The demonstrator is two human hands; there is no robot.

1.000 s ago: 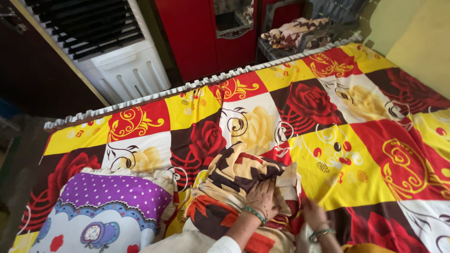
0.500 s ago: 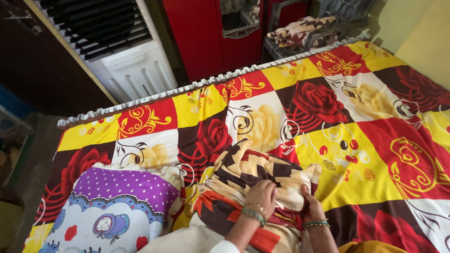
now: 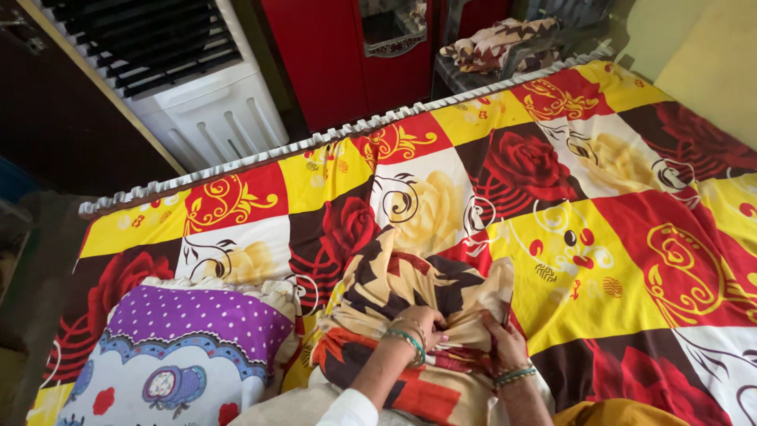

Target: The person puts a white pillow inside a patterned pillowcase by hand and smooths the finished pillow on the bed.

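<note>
Left hand (image 3: pixel 419 325) and right hand (image 3: pixel 503 341) both grip the pillow cover (image 3: pixel 410 292) on the bed (image 3: pixel 599 237). Cover bunched, mouth not yet closed; pulling and smoothing remain.

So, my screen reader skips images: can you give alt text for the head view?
Both hands, left hand and right hand, grip a cream, brown and orange patterned pillow on a red and yellow floral bedsheet. A purple dotted pillow lies beside it.

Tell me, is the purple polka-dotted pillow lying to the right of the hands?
No, the purple polka-dotted pillow lies left of both hands, the left hand and right hand.
</note>
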